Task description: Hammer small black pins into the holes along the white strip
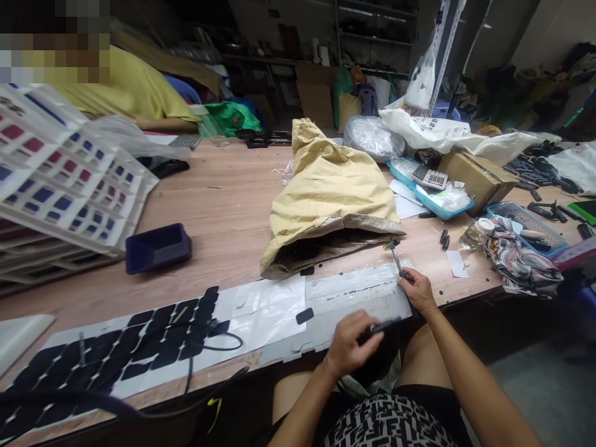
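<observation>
My right hand (419, 290) is closed around the dark handle of a small hammer (395, 254), whose head points away from me over the table edge area. Lower and to the left, my left hand (350, 345) grips a black elongated piece (385, 325) between thumb and fingers; its exact kind is unclear. Beneath both hands lies a grey scuffed sheet (335, 305) along the front edge. Just beyond stands a yellow sack (333, 192), lying on its side with its dark mouth facing me. A loose black rounded patch (305, 316) rests near the sheet.
Rows of black patches (158, 332) on white paper lie left, with a black cable (190, 366) across them. A purple tray (159, 248) sits near white crates (69, 180). On the right are blue baskets (444, 202), a calculator (431, 177), a cardboard box (479, 177) and a patterned cloth (521, 257).
</observation>
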{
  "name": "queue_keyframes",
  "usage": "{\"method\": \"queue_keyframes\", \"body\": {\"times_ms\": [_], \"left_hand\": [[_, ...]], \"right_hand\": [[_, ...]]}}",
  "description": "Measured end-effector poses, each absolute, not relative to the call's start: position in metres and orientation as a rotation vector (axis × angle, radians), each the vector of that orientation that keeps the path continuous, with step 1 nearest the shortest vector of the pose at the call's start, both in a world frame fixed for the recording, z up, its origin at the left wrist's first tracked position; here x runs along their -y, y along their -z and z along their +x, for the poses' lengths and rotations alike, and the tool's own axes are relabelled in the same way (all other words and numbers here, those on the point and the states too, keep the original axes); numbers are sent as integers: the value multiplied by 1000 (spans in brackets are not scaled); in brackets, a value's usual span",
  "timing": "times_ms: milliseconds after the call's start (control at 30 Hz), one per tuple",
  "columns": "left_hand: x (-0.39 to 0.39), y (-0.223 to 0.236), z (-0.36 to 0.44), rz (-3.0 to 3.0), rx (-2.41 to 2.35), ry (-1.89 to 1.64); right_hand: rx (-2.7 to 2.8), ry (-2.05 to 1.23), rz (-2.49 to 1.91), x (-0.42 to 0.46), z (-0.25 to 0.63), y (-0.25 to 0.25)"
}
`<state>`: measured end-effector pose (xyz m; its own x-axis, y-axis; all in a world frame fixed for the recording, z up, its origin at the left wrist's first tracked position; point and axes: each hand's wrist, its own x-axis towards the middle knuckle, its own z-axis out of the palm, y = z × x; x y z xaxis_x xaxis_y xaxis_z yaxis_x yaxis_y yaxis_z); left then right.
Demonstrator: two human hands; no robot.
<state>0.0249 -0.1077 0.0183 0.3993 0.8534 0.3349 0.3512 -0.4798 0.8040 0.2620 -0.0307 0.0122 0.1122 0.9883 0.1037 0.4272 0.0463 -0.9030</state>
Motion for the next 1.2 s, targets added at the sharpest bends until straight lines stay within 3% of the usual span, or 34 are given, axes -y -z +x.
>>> {"method": "queue_keyframes", "body": {"times_ms": [167, 300, 400, 567, 767, 933, 1033, 1200], "left_hand": [[173, 21, 29, 2045, -1094, -834], [174, 25, 26, 2052, -1118, -719], [137, 1, 13, 2075, -1148, -933], [25, -26, -32, 1853, -1904, -1176], [-42, -13, -70, 1678, -2299, -723], [-41, -14, -79, 1643, -2333, -561], [-33, -18, -73, 1787, -2300, -675], [-6, -18, -21, 2174, -1801, -803]], "right_hand": [[1464, -803, -1534, 30, 263, -10], [1474, -782, -1544, 30, 263, -8], [1481, -769, -1549, 29, 263, -7], [1491, -751, -1552, 29, 263, -9], [1491, -729, -1564, 30, 261, -10], [1491, -722, -1574, 32, 260, -12], [1496, -719, -1577, 33, 259, -15], [1501, -707, -1587, 34, 257, -17]]}}
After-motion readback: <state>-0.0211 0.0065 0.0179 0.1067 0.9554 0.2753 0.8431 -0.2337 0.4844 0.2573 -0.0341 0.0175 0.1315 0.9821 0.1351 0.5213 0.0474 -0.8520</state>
